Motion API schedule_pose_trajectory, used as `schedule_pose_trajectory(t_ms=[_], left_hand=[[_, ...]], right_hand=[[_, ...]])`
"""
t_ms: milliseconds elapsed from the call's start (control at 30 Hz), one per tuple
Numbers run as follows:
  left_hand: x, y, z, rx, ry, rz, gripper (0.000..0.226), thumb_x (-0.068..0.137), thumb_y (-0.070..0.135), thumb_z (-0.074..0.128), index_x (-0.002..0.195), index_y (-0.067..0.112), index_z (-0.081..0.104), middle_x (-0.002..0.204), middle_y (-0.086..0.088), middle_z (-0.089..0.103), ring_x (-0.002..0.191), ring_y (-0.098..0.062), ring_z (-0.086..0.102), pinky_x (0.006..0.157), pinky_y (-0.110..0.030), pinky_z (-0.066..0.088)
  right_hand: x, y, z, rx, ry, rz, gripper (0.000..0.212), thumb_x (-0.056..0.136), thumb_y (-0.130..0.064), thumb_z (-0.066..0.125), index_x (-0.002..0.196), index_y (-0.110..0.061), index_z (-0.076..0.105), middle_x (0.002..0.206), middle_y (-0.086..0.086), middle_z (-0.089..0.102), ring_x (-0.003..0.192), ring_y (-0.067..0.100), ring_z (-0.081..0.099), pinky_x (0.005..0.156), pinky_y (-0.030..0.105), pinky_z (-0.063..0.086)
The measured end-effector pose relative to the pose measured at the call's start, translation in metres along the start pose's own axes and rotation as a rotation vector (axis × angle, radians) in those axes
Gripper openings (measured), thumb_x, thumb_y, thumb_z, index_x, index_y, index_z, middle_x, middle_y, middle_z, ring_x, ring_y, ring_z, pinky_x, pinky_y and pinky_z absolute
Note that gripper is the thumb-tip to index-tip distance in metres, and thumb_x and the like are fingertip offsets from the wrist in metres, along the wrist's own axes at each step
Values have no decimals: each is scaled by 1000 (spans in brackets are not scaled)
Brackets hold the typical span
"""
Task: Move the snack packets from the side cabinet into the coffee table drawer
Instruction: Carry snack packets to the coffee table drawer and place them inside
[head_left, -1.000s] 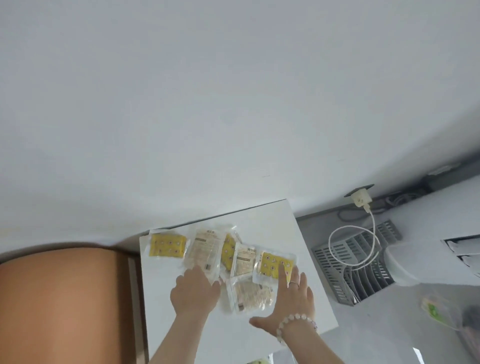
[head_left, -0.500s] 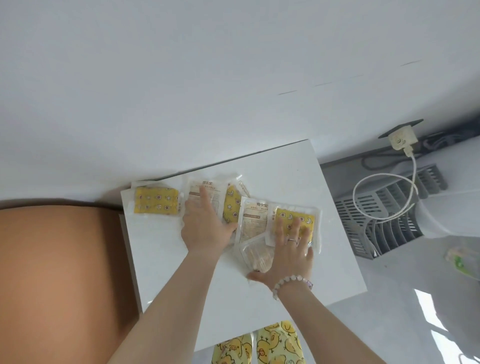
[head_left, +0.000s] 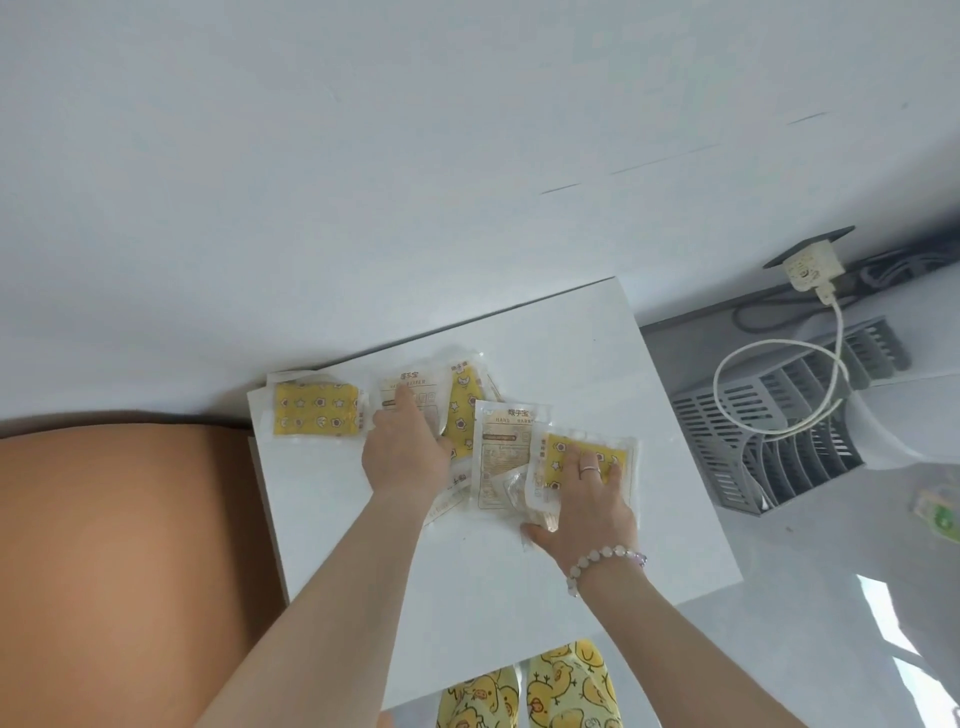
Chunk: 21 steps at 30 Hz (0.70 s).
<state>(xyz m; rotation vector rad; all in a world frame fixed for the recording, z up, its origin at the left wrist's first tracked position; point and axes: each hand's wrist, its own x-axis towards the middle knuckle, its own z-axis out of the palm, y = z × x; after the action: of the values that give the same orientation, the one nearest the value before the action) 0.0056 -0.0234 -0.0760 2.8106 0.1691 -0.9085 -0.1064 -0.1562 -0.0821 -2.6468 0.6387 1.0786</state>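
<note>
Pressing flat, the left hand (head_left: 402, 457) and right hand (head_left: 589, 506) lay open-fingered on overlapping snack packets (head_left: 506, 447) atop the side cabinet (head_left: 597, 364). Risk: slick wrappers could slide apart on gathering; the lone yellow packet (head_left: 317, 413) might be missed.

**Yellow Packets on a White Top**

The yellow packets (head_left: 316, 415) carried white stars and small cartoon shapes inside clear borders, and the cream packets (head_left: 501, 447) bore brown print. The cabinet top (head_left: 571, 353) was plain white, the rounded surface (head_left: 130, 545) beside it orange-brown. The slatted rack (head_left: 769, 415) was grey, the cable (head_left: 774, 342) white. The trousers (head_left: 566, 686) were yellow with cartoon chicks, and the bracelet (head_left: 602, 555) had pale pink and white beads
</note>
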Motion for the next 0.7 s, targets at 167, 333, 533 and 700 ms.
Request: schedule_pose_trajectory(t_ms=[167, 333, 533, 700], left_hand=[[3, 4, 5, 63, 38, 6, 60, 89, 20, 60, 138, 5, 29, 116, -17, 55, 102, -31, 59, 71, -32, 45], [6, 4, 3, 150, 75, 43, 48, 91, 18, 54, 132, 5, 33, 110, -17, 55, 98, -32, 59, 65, -30, 39], [7, 2, 4, 229, 88, 62, 45, 90, 3, 49, 132, 6, 35, 107, -16, 57, 96, -31, 59, 63, -30, 39], [2, -5, 5, 239, 116, 100, 37, 92, 7, 47, 128, 10, 38, 98, -12, 57, 86, -27, 59, 59, -29, 38]], right_hand=[[5, -5, -2, 58, -19, 19, 91, 88, -46, 57, 149, -7, 2, 148, 9, 21, 138, 36, 23, 103, 29, 41], [9, -7, -2, 26, -17, 70, 75, 88, -17, 57, 147, -4, 11, 145, 12, 26, 137, 39, 29, 93, 30, 51], [11, -5, 9, -170, 116, 113, 71, 49, -13, 87, 113, 2, 62, 105, 18, 64, 94, 45, 65, 62, 35, 59], [18, 6, 20, -211, 233, 26, 56, 29, -4, 90, 82, 0, 73, 74, 14, 66, 61, 40, 68, 45, 32, 56]])
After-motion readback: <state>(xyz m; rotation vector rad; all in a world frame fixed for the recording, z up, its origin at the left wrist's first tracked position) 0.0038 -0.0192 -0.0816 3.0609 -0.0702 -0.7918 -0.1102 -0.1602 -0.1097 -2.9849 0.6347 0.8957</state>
